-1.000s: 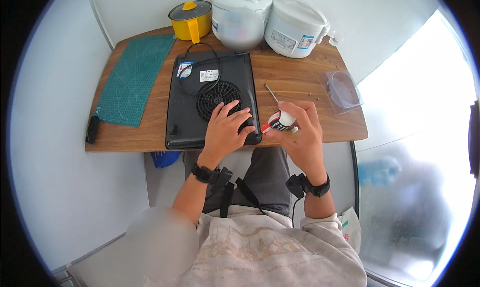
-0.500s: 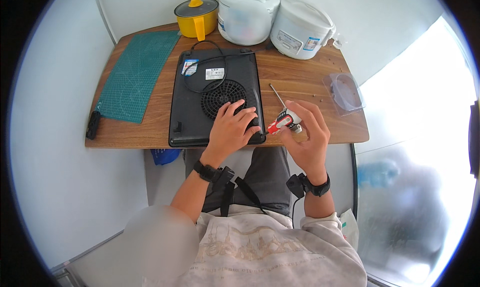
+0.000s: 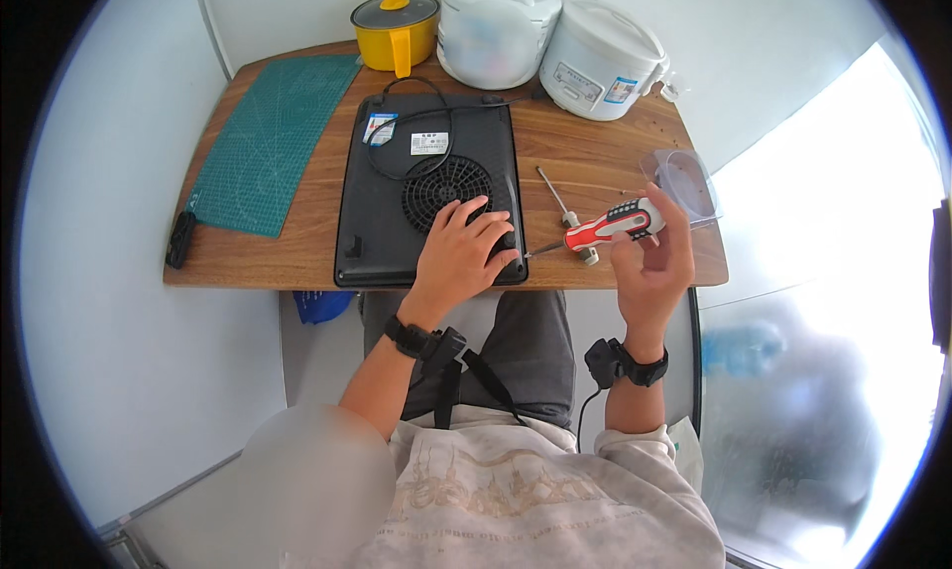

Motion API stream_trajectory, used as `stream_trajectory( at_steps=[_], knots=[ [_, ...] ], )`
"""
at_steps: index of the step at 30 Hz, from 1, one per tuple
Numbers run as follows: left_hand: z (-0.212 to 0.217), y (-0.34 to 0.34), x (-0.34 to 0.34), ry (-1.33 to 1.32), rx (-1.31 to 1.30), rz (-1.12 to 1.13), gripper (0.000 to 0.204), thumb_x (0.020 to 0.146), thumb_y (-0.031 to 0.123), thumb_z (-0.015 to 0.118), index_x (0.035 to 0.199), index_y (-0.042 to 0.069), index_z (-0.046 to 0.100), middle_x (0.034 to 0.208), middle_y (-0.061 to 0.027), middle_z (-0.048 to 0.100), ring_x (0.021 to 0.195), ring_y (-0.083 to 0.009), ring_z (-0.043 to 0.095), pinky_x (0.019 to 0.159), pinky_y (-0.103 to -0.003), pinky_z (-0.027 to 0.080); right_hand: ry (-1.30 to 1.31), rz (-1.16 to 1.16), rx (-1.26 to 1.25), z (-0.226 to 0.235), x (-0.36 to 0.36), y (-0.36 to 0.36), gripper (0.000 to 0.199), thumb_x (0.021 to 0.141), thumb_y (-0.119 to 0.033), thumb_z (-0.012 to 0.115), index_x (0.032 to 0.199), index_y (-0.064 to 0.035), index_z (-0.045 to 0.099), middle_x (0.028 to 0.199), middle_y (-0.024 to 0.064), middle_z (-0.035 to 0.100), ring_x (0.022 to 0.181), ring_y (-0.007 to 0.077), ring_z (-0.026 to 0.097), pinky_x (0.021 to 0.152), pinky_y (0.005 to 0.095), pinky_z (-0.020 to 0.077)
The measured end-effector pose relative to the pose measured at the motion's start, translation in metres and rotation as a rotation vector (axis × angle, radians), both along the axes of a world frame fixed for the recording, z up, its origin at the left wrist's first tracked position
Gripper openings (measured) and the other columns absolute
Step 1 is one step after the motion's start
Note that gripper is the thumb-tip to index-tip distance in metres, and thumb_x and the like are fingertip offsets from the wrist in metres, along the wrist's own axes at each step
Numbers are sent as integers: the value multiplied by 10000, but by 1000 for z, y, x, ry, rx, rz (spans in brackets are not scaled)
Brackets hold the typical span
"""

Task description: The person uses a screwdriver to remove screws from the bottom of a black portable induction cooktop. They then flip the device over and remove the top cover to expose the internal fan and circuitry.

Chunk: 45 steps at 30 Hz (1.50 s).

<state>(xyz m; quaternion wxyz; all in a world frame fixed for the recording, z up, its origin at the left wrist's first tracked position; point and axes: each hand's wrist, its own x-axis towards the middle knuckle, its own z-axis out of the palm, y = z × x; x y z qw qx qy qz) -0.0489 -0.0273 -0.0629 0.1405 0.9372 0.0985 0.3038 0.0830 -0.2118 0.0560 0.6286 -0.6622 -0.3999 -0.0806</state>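
Observation:
A black flat appliance, apparently an induction cooker (image 3: 382, 212), lies underside up, with a round fan grille (image 3: 446, 187) and its cord looped on top. My left hand (image 3: 461, 252) rests on its near right part, fingers spread, partly covering the grille. Held in my right hand (image 3: 654, 261) is a screwdriver (image 3: 605, 228) with a red, white and black handle. It slants down to the left, its tip at the cooker's right edge near the front corner. A second tool with a thin metal shaft (image 3: 551, 189) and pale handle lies partly behind it.
Toward the back stand a yellow pot (image 3: 389, 48) and two white rice cookers (image 3: 496, 33) (image 3: 603, 63). A green cutting mat (image 3: 273, 142) and a black object (image 3: 180, 239) lie at the left of the wooden table (image 3: 317, 197). A clear plastic container (image 3: 691, 184) sits at right.
My right hand has moved back to the right, with the screwdriver's handle now lying lower and pointing rightward, its shaft in sight. My left hand stays in place on the cooker.

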Motion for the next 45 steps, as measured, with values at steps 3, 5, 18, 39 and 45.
stream_trajectory(
  at_steps=[3, 5, 18, 39, 45],
  knots=[
    [2, -3, 0, -10, -9, -2, 351, 940, 386, 725, 1193, 143, 712, 1346, -8, 667, 1379, -286, 493, 1168, -502, 361, 62, -13, 36, 1, 5, -6, 519, 840, 112, 659, 1346, 17, 602, 1258, 99, 616, 1083, 182, 652, 908, 320, 584],
    [6, -5, -1, -24, -5, -5, 365, 927, 381, 737, 1213, 155, 712, 1347, -11, 667, 1374, -286, 497, 1165, -503, 362, 112, -13, 71, -1, 8, -11, 516, 859, 112, 651, 1363, 28, 574, 1258, 100, 609, 1104, 187, 641, 932, 325, 579],
    [20, -13, -1, -61, -17, -110, 200, 937, 286, 746, 1078, 144, 753, 1136, 31, 727, 1250, -205, 589, 1162, -487, 344, 213, -12, 151, -11, 14, -29, 498, 894, 88, 670, 1371, 27, 541, 1283, 124, 575, 1172, 195, 596, 969, 325, 560],
    [43, -44, 167, 369, 221, -240, 252, 974, 317, 622, 896, 96, 713, 808, -114, 735, 801, -316, 739, 713, -480, 583, 221, -479, 248, -21, 57, -142, 482, 880, 80, 672, 1347, -4, 584, 1272, 117, 616, 1128, 197, 635, 911, 304, 567],
    [36, -43, 200, 453, 117, -33, 299, 969, 419, 658, 1057, 142, 729, 909, -123, 774, 875, -327, 759, 744, -493, 588, 221, -492, 245, -25, 57, -156, 490, 876, 91, 665, 1350, 3, 583, 1291, 124, 606, 1147, 192, 627, 912, 303, 576]
  ],
)
